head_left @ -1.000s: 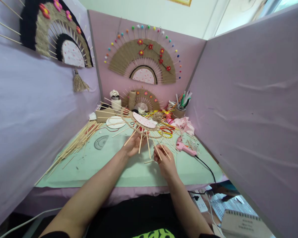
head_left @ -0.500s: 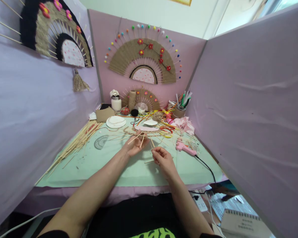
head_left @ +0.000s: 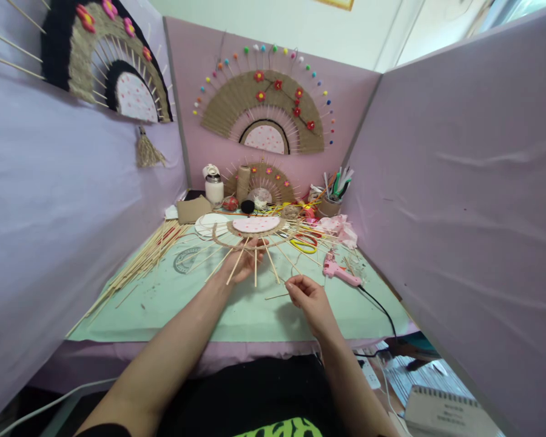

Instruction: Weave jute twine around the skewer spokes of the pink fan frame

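A half-round fan frame of thin sticks [head_left: 255, 267] hangs above the table, its center a white half-disc with pink dots [head_left: 257, 225] edged in brown twine. A second band of twine [head_left: 222, 243] runs across the spread sticks. From underneath, my left hand [head_left: 243, 262] supports the frame, its fingers partly hidden behind the sticks. Just below the frame's right side, my right hand [head_left: 308, 296] pinches a thin strand of twine [head_left: 295, 264] between thumb and fingers. Close to that hand, a short thin stick [head_left: 275, 297] shows over the table.
A pink glue gun [head_left: 341, 272] with a black cord lies at right. Scissors [head_left: 304, 244], a protractor [head_left: 186, 261], a bundle of sticks [head_left: 131, 267] and white discs [head_left: 204, 224] lie around. Behind stand a twine spool [head_left: 243, 184], a white jar [head_left: 214, 190] and a tool cup [head_left: 329, 206].
The fan frame has tilted, so its dotted center and more sticks face me. My right hand has shifted slightly right and down, away from the stick tips.
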Demonstrator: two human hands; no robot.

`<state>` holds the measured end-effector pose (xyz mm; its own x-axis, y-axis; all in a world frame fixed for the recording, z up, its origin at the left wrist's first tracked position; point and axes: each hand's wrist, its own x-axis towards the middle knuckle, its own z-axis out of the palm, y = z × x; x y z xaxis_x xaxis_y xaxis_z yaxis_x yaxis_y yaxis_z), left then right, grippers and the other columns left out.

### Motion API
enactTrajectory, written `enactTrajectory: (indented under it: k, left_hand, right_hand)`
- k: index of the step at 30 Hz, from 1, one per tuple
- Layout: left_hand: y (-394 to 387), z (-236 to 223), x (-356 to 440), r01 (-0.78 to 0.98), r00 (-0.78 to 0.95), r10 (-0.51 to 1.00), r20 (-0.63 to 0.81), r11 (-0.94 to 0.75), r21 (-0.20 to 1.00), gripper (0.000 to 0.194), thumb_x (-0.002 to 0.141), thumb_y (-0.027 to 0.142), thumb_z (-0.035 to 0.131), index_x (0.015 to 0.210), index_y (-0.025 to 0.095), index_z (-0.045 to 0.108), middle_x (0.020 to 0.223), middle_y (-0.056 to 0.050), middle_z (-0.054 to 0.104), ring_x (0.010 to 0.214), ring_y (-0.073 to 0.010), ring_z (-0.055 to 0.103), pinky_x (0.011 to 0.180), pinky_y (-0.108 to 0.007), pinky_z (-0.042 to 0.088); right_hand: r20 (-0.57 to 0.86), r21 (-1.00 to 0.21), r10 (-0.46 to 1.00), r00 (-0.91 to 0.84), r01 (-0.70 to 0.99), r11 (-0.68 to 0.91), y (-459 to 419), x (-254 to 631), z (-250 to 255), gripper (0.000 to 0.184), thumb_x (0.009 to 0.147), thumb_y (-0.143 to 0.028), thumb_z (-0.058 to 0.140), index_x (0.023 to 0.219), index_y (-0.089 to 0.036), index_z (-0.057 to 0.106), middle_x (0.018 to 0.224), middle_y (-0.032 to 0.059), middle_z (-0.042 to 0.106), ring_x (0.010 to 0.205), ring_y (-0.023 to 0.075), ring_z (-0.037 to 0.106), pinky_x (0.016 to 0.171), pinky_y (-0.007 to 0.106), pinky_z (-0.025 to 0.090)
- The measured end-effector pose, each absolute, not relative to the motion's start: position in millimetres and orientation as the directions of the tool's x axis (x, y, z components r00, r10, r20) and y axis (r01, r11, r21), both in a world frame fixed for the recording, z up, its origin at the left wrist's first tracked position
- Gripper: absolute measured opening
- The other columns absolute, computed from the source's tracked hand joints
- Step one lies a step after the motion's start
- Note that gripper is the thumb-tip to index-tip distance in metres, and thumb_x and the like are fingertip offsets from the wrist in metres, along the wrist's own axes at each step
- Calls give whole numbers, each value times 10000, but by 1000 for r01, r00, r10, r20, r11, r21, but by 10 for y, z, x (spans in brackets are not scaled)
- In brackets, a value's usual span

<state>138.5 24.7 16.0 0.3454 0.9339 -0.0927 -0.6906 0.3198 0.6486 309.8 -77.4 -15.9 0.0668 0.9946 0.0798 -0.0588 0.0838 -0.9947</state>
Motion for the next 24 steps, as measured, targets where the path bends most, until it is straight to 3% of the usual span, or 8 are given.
enactTrajectory:
  k: [6,12,18,24]
  left_hand:
    - [268,124,1357,-645,363,930,-61,298,704,64,816,158,650,856,131,608,786,-36,692,610,-89,653,379,-98,443]
    - [279,112,1372,-658,369,929,-34,287,696,57,821,140,635,869,124,607,770,-57,692,652,-112,674,449,-108,499]
    - [254,156,1377,-685,354,932,-80,317,656,71,823,105,622,881,144,605,768,-32,699,657,-94,676,533,-115,537]
    - [241,173,1382,-699,284,959,-27,226,678,68,833,78,593,836,145,605,756,-31,703,655,-88,667,581,-132,538]
  right_hand:
    - [106,-989,983,150,-83,120,-765,3124,-152,240,742,-398,702,743,-177,605,571,-44,448,528,88,355,496,229,270]
    - [112,-987,979,171,-92,129,-756,3123,-160,257,736,-418,706,731,-184,600,559,-47,442,518,91,351,487,230,265]
    - [95,-995,994,57,-3,96,-815,3142,-90,236,751,-403,691,776,-176,633,575,-32,509,518,93,404,500,234,307]
    - [87,-981,991,-99,166,103,-949,3171,-4,214,786,-378,660,872,-181,665,626,-1,606,577,123,519,550,248,401]
